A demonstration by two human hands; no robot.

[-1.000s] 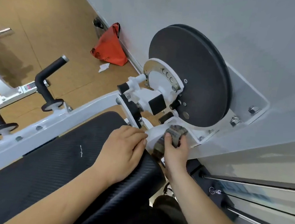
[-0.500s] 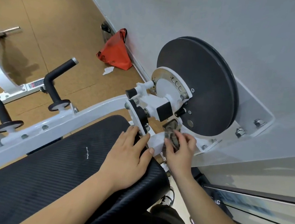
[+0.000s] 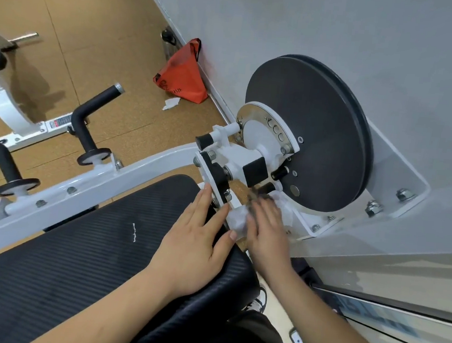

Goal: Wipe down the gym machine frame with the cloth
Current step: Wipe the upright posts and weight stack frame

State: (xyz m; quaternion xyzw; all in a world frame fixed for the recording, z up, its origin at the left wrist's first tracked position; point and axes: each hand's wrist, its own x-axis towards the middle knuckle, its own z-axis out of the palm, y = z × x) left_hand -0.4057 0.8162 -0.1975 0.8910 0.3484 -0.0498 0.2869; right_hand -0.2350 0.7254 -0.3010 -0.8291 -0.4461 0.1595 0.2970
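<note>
The grey wall (image 3: 341,31) fills the view from twelve to three o'clock, the cork floor (image 3: 94,36) from nine to eleven; the black ribbed pad (image 3: 75,254) sprawls across seven o'clock, with the white frame beam (image 3: 95,184) running along its far edge toward the centre; the dark round disc (image 3: 307,132) sits at about two o'clock of centre, bolted to a white bracket (image 3: 398,192); an orange bag (image 3: 182,77) leans on the wall at eleven. The left hand (image 3: 197,240) lies flat on the pad's end, fingers spread and gripping nothing; the right hand (image 3: 266,229), blurred, presses flat just below the disc, and its fingers have gone from bunched to laid out within the last half second. The cloth (image 3: 255,198) peeps out dark at the fingertips, against the white hub arm (image 3: 235,218); I judge a wiping stroke under way there, with the beam probably still to do.
</note>
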